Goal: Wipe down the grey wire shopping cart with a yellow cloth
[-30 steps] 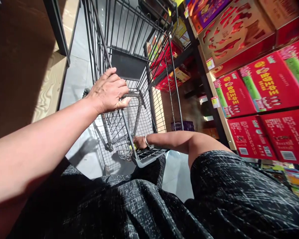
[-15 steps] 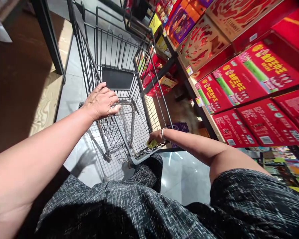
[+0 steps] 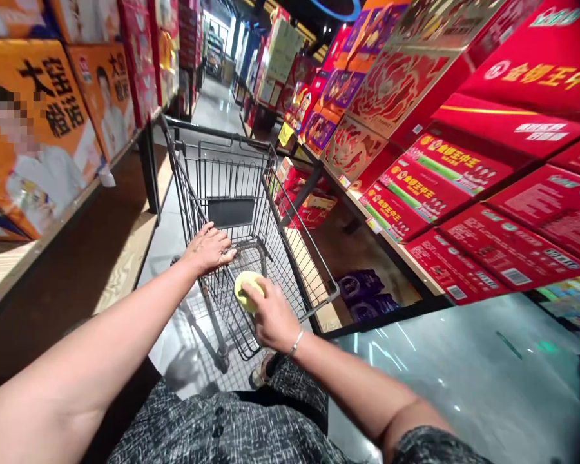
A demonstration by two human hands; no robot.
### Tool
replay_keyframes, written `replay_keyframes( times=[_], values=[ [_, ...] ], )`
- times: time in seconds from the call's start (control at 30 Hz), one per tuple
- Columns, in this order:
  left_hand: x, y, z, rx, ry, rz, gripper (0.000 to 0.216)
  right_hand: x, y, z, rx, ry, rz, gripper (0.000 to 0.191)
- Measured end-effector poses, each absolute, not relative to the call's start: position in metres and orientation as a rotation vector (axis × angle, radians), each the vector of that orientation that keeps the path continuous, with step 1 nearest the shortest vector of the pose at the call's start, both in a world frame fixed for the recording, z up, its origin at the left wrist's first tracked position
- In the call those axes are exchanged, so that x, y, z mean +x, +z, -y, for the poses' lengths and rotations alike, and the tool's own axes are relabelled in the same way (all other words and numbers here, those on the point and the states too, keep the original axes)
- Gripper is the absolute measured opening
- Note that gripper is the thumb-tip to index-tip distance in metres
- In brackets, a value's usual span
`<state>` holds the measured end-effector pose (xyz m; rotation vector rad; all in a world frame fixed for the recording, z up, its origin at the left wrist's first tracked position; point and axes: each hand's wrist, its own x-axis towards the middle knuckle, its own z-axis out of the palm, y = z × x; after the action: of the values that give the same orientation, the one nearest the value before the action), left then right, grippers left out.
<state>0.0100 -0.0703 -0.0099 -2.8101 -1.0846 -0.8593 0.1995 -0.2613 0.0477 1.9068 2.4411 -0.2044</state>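
A dark wire shopping cart (image 3: 232, 193) stands in the aisle right in front of me. My left hand (image 3: 207, 250) rests closed over the cart's near left rail. My right hand (image 3: 269, 316) wears a thin bracelet and presses a round yellow-green pad or cloth (image 3: 245, 289) against the cart's near end, fingers curled on it. A dark plate (image 3: 231, 211) hangs inside the basket's far wall. The basket looks to hold nothing else.
Red boxed goods (image 3: 464, 193) fill slanted shelves on the right, with purple packs (image 3: 365, 293) on the low shelf. Orange boxes (image 3: 38, 122) sit on a wooden shelf at left. A glossy grey floor (image 3: 464, 380) runs down the aisle ahead.
My view has tilted up to show the whole aisle. My right hand rose from the cart's low shelf to the near end, carrying the yellow pad. My left hand stayed on the rail.
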Motion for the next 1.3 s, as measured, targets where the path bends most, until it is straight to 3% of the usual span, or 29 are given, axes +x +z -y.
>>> replay_keyframes(
  times=[0.17, 0.4, 0.7, 0.87, 0.97, 1.1, 1.3],
  values=[
    [0.01, -0.011, 0.087, -2.718, -0.727, 1.106, 0.039, 0.174, 0.016, 0.296, 2.219, -0.195, -2.44, 0.08],
    [0.019, -0.012, 0.112, -2.716, -0.762, 1.181, 0.041, 0.194, -0.015, 0.312, 2.142, 0.088, -2.547, 0.078],
    [0.072, 0.004, 0.154, -2.739, -0.722, 1.361, 0.052, 0.305, -0.022, 0.296, 2.103, 0.192, -2.604, 0.061],
    [0.082, 0.01, 0.169, -3.027, -0.834, 1.211, 0.057, 0.376, -0.018, 0.267, 2.411, 0.068, -2.693, 0.047],
    [0.057, 0.016, 0.165, -3.066, -0.898, 1.106, 0.055, 0.416, -0.02, 0.243, 2.594, 0.036, -2.753, 0.04],
    [-0.015, 0.041, 0.151, -2.616, -0.992, 1.438, 0.052, 0.463, -0.017, 0.21, 2.61, 0.097, -2.875, 0.032],
    [-0.127, 0.09, 0.145, -2.08, -1.005, 1.63, 0.049, 0.465, 0.002, 0.151, 2.712, 0.599, -3.155, 0.022]
  ],
)
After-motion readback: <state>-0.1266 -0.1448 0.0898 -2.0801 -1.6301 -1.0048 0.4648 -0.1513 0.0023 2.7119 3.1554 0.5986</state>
